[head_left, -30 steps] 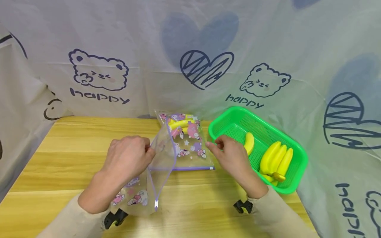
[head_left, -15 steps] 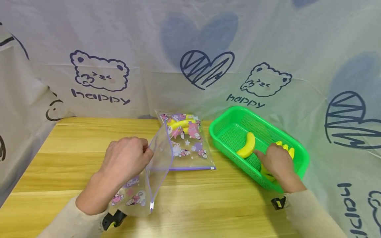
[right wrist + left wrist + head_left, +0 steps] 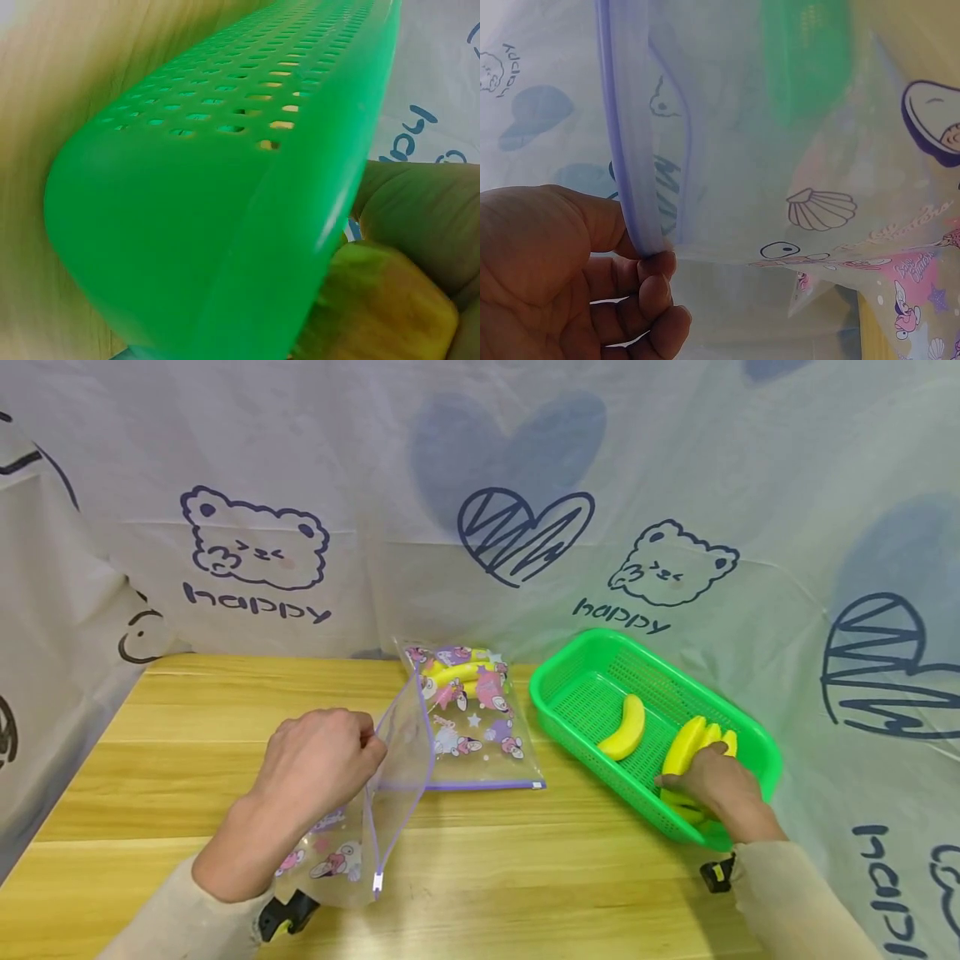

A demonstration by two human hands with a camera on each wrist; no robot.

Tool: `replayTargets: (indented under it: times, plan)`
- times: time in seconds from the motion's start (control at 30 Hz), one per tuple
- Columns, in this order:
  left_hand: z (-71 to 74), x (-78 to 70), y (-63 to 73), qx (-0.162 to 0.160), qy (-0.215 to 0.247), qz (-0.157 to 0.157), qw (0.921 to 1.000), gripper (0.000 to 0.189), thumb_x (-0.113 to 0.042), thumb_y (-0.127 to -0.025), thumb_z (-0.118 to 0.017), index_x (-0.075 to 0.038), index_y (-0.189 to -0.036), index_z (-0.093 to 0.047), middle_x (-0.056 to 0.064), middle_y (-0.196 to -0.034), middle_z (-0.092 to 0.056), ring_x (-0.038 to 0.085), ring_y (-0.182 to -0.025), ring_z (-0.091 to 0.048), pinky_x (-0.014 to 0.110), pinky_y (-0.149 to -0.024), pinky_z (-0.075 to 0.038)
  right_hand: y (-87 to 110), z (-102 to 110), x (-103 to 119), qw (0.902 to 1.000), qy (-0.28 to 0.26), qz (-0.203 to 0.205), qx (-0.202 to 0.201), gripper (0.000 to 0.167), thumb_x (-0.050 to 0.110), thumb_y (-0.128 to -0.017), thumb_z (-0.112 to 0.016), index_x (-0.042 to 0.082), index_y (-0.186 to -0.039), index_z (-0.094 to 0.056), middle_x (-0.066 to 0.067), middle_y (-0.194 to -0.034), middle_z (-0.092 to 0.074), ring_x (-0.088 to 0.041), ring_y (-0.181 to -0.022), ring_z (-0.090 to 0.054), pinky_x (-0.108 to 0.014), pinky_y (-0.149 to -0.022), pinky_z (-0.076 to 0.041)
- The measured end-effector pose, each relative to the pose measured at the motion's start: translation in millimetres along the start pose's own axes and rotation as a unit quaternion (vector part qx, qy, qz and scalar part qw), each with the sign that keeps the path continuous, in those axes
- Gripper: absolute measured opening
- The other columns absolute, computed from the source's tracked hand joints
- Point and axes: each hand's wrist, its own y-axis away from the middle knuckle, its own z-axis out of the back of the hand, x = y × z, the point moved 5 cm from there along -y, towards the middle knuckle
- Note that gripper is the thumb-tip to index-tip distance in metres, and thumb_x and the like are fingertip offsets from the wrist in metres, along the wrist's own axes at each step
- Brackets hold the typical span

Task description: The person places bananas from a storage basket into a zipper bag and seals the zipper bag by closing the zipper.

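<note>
My left hand (image 3: 318, 768) pinches the top edge of a clear zip bag (image 3: 401, 752) with pink and purple prints, holding its mouth apart. In the left wrist view, thumb and fingertips grip the bag's purple zip strip (image 3: 622, 112). At the right, my right hand (image 3: 720, 785) reaches into a green basket (image 3: 577, 735) and grips a bunch of yellow bananas (image 3: 684, 747), thumb on its left side. The hand partly hides the bunch. A single banana (image 3: 626, 731) lies apart in the basket. Close to the right wrist camera is the bunch's brownish stem end (image 3: 382, 307).
A second printed zip bag (image 3: 487, 764), with bananas inside, lies flat behind the held bag, its slider at the right end. The wooden table (image 3: 487, 877) meets a hanging white cloth (image 3: 375, 460) with bear and heart drawings at the back.
My right hand has moved right from beside the flat bag into the basket and onto the banana bunch. The left hand keeps its pinch on the bag, which shifts slightly.
</note>
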Motion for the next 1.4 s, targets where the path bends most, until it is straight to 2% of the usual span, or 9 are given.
replayTargets:
  times: [0.07, 0.2, 0.4, 0.53, 0.87, 0.97, 1.1, 1.23, 1.4]
  plan:
    - [-0.4, 0.2, 0.4, 0.001, 0.001, 0.001, 1.0000, 0.038, -0.013, -0.089, -0.054, -0.020, -0.056, -0.037, -0.005, -0.055, -0.032, 0.015, -0.053, -0.033, 0.033, -0.050, -0.027, -0.6, -1, -1, 1.0000, -0.004, -0.005, 0.005, 0.136, 0.065, -0.087, -0.075, -0.035, -0.144, -0.002, -0.047, -0.113, -0.055, -0.043, -0.090, -0.060, -0.058, -0.084, -0.053]
    - [-1.0, 0.7, 0.9, 0.001, 0.002, 0.002, 1.0000, 0.038, -0.013, -0.089, -0.054, -0.020, -0.056, -0.037, -0.004, -0.055, -0.033, 0.016, -0.053, -0.035, 0.033, -0.050, -0.028, -2.1, -1, -2, 0.9999, -0.013, -0.001, 0.001, 0.132, 0.059, -0.083, -0.082, -0.030, -0.145, -0.008, -0.046, -0.118, -0.051, -0.044, -0.094, -0.057, -0.059, -0.085, -0.051]
    - [-1.7, 1.2, 1.2, 0.000, 0.001, 0.002, 1.0000, 0.037, -0.014, -0.089, -0.055, -0.020, -0.056, -0.039, -0.003, -0.056, -0.035, 0.016, -0.053, -0.038, 0.034, -0.051, -0.030, -7.8, -1, 1, 0.9993, -0.007, 0.032, 0.019, 0.128, 0.050, -0.085, -0.081, -0.030, -0.146, -0.003, -0.049, -0.124, -0.052, -0.048, -0.102, -0.060, -0.065, -0.092, -0.051]
    - [-2.3, 1.0, 1.2, 0.002, 0.000, 0.001, 1.0000, 0.037, -0.014, -0.089, -0.055, -0.020, -0.056, -0.038, -0.003, -0.055, -0.035, 0.016, -0.053, -0.037, 0.034, -0.051, -0.030, -11.7, -2, 5, 0.9990, 0.008, 0.038, 0.023, 0.128, 0.056, -0.085, -0.080, -0.030, -0.145, -0.008, -0.044, -0.119, -0.055, -0.045, -0.097, -0.062, -0.062, -0.087, -0.052]
    - [-3.2, 0.7, 1.0, 0.004, 0.002, 0.001, 1.0000, 0.039, -0.014, -0.091, -0.056, -0.020, -0.057, -0.038, -0.003, -0.055, -0.036, 0.016, -0.052, -0.037, 0.033, -0.050, -0.029, -18.9, -5, 11, 0.9974, 0.034, 0.059, 0.020, 0.126, 0.051, -0.085, -0.080, -0.032, -0.146, -0.008, -0.054, -0.141, -0.036, -0.065, -0.124, -0.050, -0.072, -0.097, -0.047]
    - [-3.8, 1.6, 1.4, 0.004, 0.002, 0.001, 1.0000, 0.038, -0.014, -0.090, -0.056, -0.020, -0.057, -0.038, -0.003, -0.055, -0.036, 0.016, -0.052, -0.037, 0.033, -0.050, -0.029, -21.3, -4, 12, 0.9956, 0.001, 0.086, 0.038, 0.113, 0.045, -0.088, -0.076, -0.031, -0.144, -0.015, -0.047, -0.125, -0.052, -0.054, -0.108, -0.061, -0.061, -0.091, -0.053]
    - [-4.2, 2.5, 1.0, 0.006, 0.000, 0.002, 1.0000, 0.038, -0.015, -0.091, -0.056, -0.020, -0.057, -0.039, -0.003, -0.055, -0.036, 0.016, -0.052, -0.038, 0.034, -0.050, -0.030, -24.2, -5, 10, 0.9875, -0.078, 0.128, 0.049, 0.091, 0.035, -0.090, -0.074, -0.023, -0.141, -0.026, -0.020, -0.100, -0.060, -0.027, -0.083, -0.060, -0.040, -0.073, -0.053]
    - [-4.6, 2.6, 0.1, 0.008, 0.001, 0.006, 1.0000, 0.038, -0.016, -0.091, -0.056, -0.020, -0.057, -0.038, -0.003, -0.056, -0.035, 0.016, -0.053, -0.037, 0.034, -0.051, -0.030, -28.1, -4, 6, 0.9780, -0.122, 0.166, 0.035, 0.069, 0.024, -0.091, -0.070, -0.017, -0.138, -0.039, -0.017, -0.098, -0.061, -0.024, -0.080, -0.059, -0.036, -0.069, -0.051]
    - [-4.7, 2.7, -0.3, 0.009, 0.002, 0.008, 0.9999, 0.039, -0.016, -0.091, -0.055, -0.020, -0.057, -0.037, -0.003, -0.056, -0.034, 0.016, -0.053, -0.036, 0.034, -0.051, -0.029, -31.2, 1, 1, 0.9814, -0.083, 0.169, -0.036, 0.064, 0.023, -0.094, -0.067, -0.017, -0.139, -0.046, -0.020, -0.099, -0.064, -0.028, -0.081, -0.059, -0.044, -0.072, -0.050]
